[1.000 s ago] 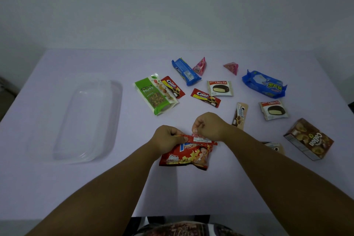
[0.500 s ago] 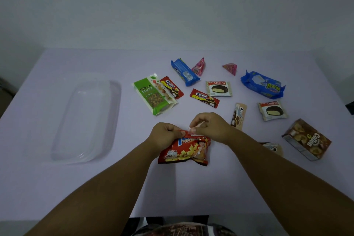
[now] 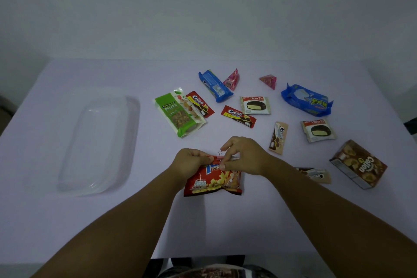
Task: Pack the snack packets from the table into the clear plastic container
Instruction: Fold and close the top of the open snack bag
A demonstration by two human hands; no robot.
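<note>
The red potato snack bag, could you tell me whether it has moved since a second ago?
No. The red potato snack bag sits in both hands at the same spot, below the red Creamo packet.

The red packet's (image 3: 213, 181) top edge is hidden under both hands – left hand (image 3: 191, 161), right hand (image 3: 244, 157). A beige packet (image 3: 317, 175) lies partly behind the right forearm. The clip (image 3: 220, 154) is too small to make out.

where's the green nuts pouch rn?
Head view: the green nuts pouch lies flat on the table, left of centre, between the clear plastic container and a red Creamo packet touching its right edge.
</note>
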